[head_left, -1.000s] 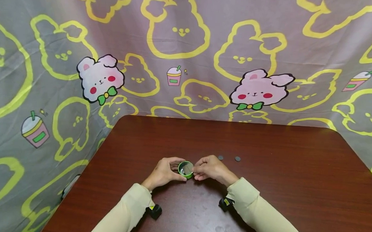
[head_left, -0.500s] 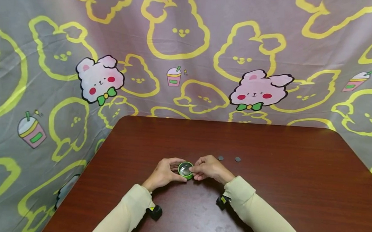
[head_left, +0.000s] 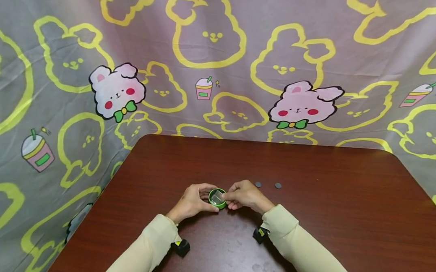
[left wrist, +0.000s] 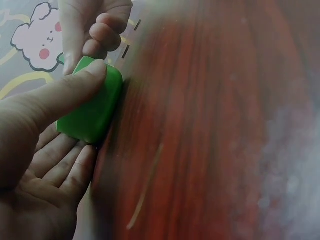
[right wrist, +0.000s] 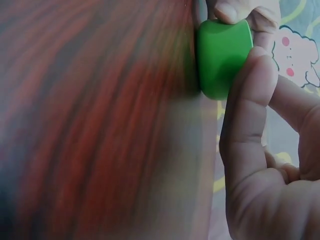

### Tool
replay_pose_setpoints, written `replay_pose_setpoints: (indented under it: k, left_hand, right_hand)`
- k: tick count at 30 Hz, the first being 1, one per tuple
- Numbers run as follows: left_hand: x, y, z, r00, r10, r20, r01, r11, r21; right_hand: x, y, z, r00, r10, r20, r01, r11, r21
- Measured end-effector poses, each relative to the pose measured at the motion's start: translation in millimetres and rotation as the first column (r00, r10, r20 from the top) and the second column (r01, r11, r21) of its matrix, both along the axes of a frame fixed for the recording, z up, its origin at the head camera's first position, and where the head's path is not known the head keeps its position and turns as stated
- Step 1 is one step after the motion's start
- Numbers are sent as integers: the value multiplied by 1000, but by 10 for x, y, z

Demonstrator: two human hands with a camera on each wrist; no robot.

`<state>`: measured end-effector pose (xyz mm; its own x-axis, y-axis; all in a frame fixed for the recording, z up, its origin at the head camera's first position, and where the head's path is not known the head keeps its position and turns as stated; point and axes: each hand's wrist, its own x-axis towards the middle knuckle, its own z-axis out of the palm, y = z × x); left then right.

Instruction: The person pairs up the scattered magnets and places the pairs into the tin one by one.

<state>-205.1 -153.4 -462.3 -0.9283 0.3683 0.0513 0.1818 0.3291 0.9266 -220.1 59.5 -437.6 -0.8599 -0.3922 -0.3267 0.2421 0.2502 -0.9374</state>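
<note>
A small round green tin [head_left: 221, 207] stands on the table between both hands, its top facing up. My left hand [head_left: 191, 201] grips it from the left, fingers behind and thumb in front. The left wrist view has that thumb lying over the smooth green wall [left wrist: 92, 115]. At the right of the rim, my right hand [head_left: 247, 195] pinches the edge of a thin greyish flap [head_left: 217, 196] tilted in the mouth. Close by the tin's wall is its index fingertip [right wrist: 262, 62] in the right wrist view. I cannot tell what the flap is.
Two small dark grey discs, one nearer [head_left: 258, 184] my right hand and one farther right [head_left: 278, 185], lie on the brown table [head_left: 328, 197]. Behind the table hangs a patterned cloth [head_left: 237, 39]. A dark wrist camera [head_left: 181, 248] sits under each cuff.
Inside the tin's mouth the greyish flap has changed its tilt: the shiny interior showed half a second ago, and the flap covers part of it now. My left hand keeps its hold.
</note>
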Motion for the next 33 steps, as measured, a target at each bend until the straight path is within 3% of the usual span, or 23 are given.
replay_pose_setpoints:
  k: [6,13,33]
  left_hand:
    - [-31,-5,48,1000,-15,-8,15,1000,-14]
    - [-96,59,197,999,-30,-26,29,999,-21]
    - [-294,565,419,986,-142,-82,138,989,-43]
  right_hand:
    - [12,104,27,1000,17,-11,-18,999,-37]
    - [12,294,80,999,30,-42,-32,999,-41]
    - [13,947,155,982,89,-167,-80,995,58]
